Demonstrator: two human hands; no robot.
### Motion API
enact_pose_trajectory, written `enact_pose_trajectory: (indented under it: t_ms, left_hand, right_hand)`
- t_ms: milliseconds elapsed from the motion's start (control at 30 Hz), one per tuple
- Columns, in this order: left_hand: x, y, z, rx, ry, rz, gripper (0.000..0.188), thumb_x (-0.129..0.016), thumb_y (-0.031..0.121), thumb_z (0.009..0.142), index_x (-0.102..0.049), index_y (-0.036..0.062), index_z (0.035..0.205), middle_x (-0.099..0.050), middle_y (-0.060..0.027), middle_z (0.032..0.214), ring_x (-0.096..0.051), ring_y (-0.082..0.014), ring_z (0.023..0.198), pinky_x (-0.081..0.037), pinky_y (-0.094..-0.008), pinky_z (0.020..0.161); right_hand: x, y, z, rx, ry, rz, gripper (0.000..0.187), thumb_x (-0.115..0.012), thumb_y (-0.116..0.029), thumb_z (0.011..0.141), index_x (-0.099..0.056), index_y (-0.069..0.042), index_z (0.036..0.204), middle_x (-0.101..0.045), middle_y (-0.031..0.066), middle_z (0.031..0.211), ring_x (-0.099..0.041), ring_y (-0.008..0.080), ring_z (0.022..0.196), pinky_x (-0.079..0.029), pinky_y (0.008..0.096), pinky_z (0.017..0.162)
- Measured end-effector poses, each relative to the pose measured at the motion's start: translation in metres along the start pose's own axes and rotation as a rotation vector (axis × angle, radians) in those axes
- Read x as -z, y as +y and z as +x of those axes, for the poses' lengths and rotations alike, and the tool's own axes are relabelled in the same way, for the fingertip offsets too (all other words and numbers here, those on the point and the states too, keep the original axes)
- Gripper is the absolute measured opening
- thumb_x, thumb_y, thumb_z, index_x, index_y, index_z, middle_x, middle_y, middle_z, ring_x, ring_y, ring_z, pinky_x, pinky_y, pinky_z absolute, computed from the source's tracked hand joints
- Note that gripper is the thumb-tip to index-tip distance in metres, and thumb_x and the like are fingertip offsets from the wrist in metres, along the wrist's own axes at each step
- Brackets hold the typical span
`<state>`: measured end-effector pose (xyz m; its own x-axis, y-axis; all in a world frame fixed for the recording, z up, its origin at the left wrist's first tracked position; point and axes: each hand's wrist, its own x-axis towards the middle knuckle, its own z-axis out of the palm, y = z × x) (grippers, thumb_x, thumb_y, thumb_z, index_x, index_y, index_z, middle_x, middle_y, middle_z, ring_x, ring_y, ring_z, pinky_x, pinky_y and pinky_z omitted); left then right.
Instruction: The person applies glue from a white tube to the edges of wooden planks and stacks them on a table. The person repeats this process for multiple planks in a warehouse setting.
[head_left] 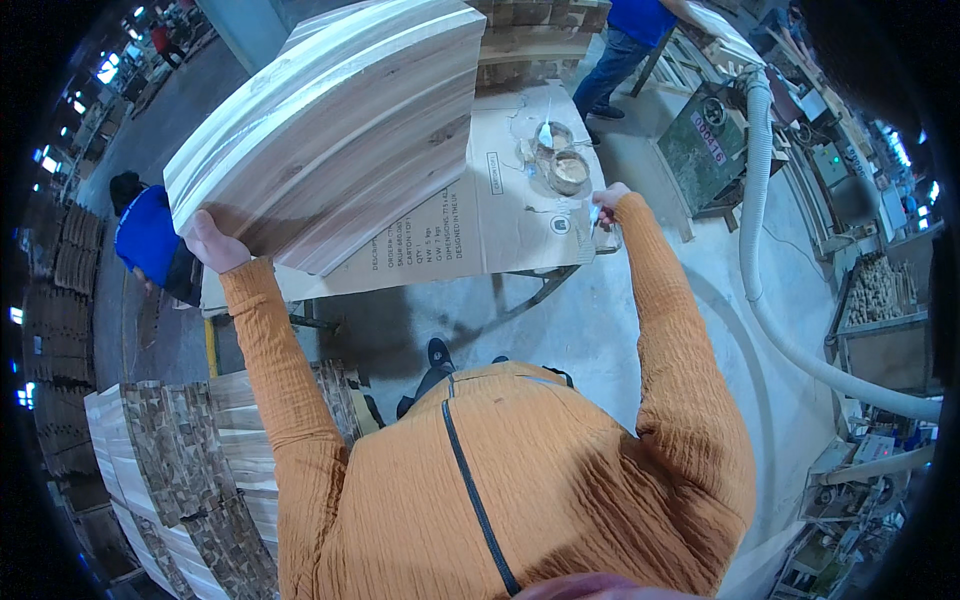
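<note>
Left hand (213, 243) is gripping the lower corner of a big wood panel (335, 125), tilted up over the left side of the desk (480, 215), which is covered w/ cardboard. Right hand (605, 200) is closed around a small tool, prob a scraper (594, 216), at the desk's right edge. A glue bowl (568, 171) sits nearby.

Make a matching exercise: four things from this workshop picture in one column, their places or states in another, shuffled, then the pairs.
1. wooden panel
2. small tool
3. round container
4. pale hose

a. resting on the cardboard-covered table
b. held in the right hand
c. running along the floor at right
d. lifted, tilted, by the left hand

Pairs: 1-d, 2-b, 3-a, 4-c
</note>
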<state>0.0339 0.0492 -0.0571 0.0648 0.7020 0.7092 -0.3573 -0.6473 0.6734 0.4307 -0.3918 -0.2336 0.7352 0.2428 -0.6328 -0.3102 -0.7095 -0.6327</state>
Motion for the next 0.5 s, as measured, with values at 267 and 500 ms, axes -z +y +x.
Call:
enact_pose_trajectory:
  t_ms: [267,500]
  left_hand:
    - [-0.006,0.006,0.003,0.013,0.029,-0.036,0.044,-0.056,0.032,0.089,-0.053,-0.0039,0.114,-0.057,-0.0095,0.109,-0.055,-0.0174,0.096,-0.044,-0.0307,0.084]
    - [-0.006,0.005,0.006,-0.012,0.027,-0.122,0.055,-0.059,0.027,0.085,-0.043,-0.0052,0.126,-0.054,-0.0112,0.117,-0.050,-0.0186,0.107,-0.037,-0.0307,0.095]
  right_hand:
    - [0.016,0.074,-0.004,0.081,-0.058,0.904,0.019,-0.057,-0.018,0.084,-0.054,0.000,0.085,-0.055,0.0095,0.066,-0.055,0.0184,0.055,-0.049,0.0304,0.049]
    - [0.075,0.073,-0.027,0.443,-0.103,1.449,0.023,-0.056,-0.011,0.084,-0.053,0.004,0.101,-0.061,0.0122,0.092,-0.059,0.0213,0.078,-0.052,0.0312,0.069]
